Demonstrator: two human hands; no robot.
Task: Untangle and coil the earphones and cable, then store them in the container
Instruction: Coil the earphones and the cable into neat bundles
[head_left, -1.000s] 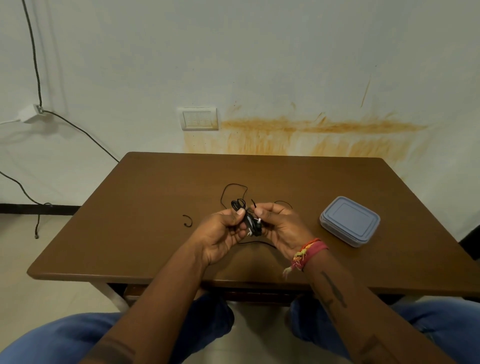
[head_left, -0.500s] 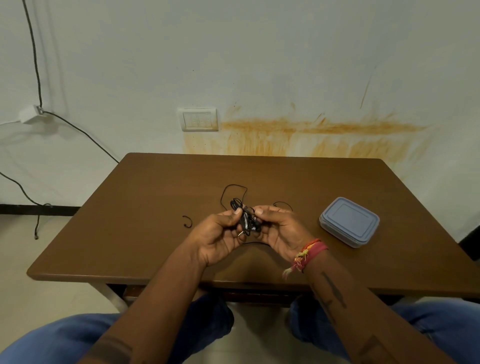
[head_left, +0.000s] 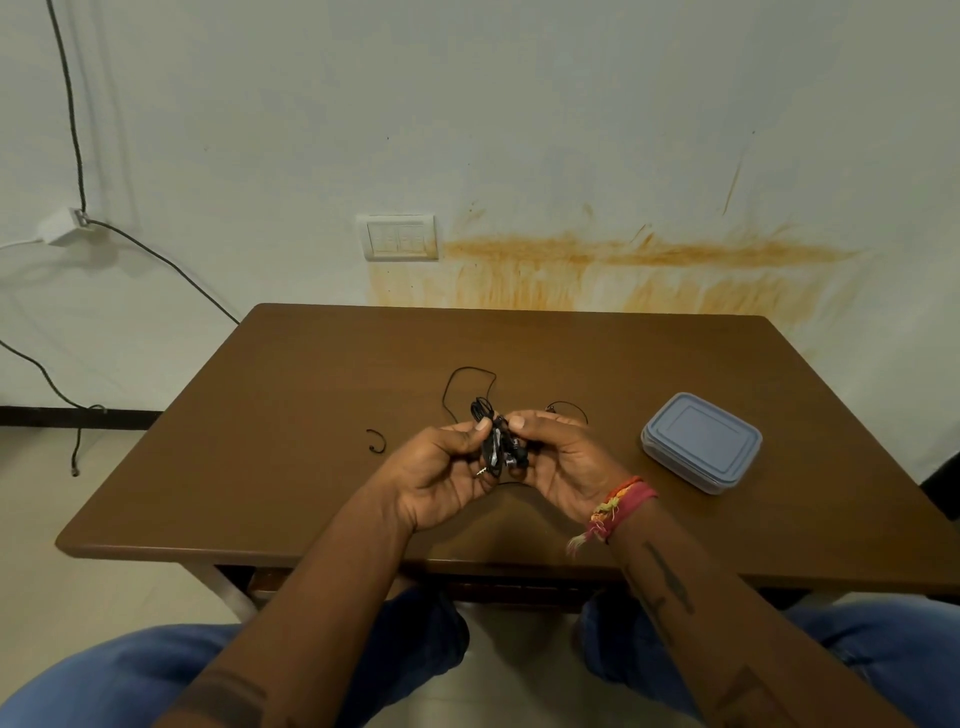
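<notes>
From the head view we see our left hand (head_left: 441, 478) and right hand (head_left: 558, 460) close together above the table (head_left: 270, 441), both pinching the black earphones (head_left: 498, 441) bundle between thumbs and fingers. The bundle's long axis runs roughly away from us, its silver plug (head_left: 481, 472) pointing left at the near end. Loose cable (head_left: 467, 387) loops on the table beyond. The lidded container (head_left: 701, 441) sits to the right, well apart.
</notes>
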